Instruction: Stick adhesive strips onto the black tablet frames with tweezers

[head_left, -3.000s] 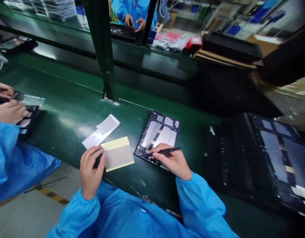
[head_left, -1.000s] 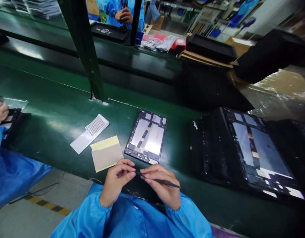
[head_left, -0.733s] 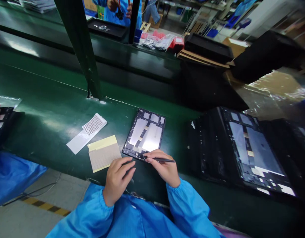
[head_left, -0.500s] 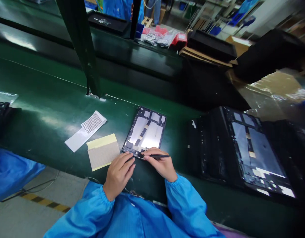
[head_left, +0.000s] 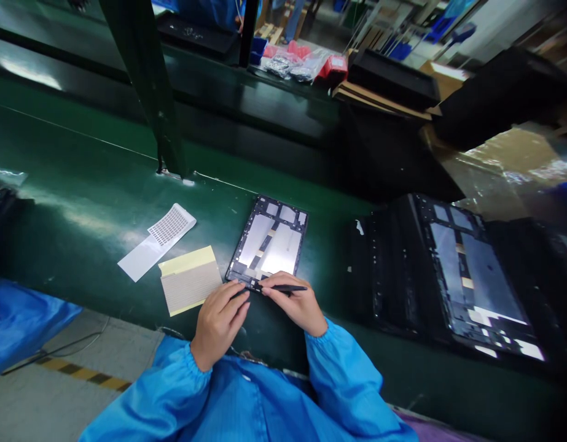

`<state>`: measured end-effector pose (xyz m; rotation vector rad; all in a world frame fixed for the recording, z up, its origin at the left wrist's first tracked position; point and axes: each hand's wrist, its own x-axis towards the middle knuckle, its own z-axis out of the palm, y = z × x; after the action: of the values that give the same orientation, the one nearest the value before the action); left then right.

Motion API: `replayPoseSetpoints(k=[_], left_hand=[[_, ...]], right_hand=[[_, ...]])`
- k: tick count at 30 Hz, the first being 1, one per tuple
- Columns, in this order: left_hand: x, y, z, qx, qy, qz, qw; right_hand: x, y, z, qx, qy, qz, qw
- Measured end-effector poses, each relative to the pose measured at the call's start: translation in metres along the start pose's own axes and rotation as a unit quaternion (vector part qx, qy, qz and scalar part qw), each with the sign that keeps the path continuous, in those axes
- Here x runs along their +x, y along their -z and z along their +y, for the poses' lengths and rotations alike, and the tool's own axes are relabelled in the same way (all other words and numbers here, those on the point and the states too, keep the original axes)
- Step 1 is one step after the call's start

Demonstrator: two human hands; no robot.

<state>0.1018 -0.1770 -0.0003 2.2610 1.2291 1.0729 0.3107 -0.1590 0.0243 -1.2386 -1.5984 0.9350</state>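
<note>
An opened tablet lies flat on the green bench, its pale metal inside and a dark ribbon cable facing up. At its lower left edge, my left hand keeps its fingers closed together, the fingertips on the rim. My right hand pinches a slim black tool over the lower edge of the tablet. The tool's tip is too small to make out; it may be tweezers. Left of the tablet lie a yellow-edged pad of striped strips and a white sheet with small dark labels.
At the right, a similar opened tablet rests tilted on dark trays. A dark green post rises behind the label sheet. Farther back are a black tray, plastic bags and a co-worker's blue sleeve.
My right hand and the black tool have shifted slightly left along the tablet's lower edge. My left hand stays in place at the rim.
</note>
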Motion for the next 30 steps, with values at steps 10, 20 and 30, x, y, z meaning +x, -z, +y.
replayPoseSetpoints(k=[10,20,30], left_hand=[[0.000,0.002,0.004,-0.019,-0.003,0.005,1.000],[-0.018,0.070,-0.052,0.155,0.095,0.133,0.974],[-0.018,0.080,-0.081,0.195,0.187,0.087,0.959]], right_hand=[[0.003,-0.002,-0.001,0.002,0.010,-0.007,1.000],[0.022,-0.003,-0.011,0.111,-0.004,0.050,0.993],[0.070,-0.080,-0.039,0.105,0.071,-0.142,0.982]])
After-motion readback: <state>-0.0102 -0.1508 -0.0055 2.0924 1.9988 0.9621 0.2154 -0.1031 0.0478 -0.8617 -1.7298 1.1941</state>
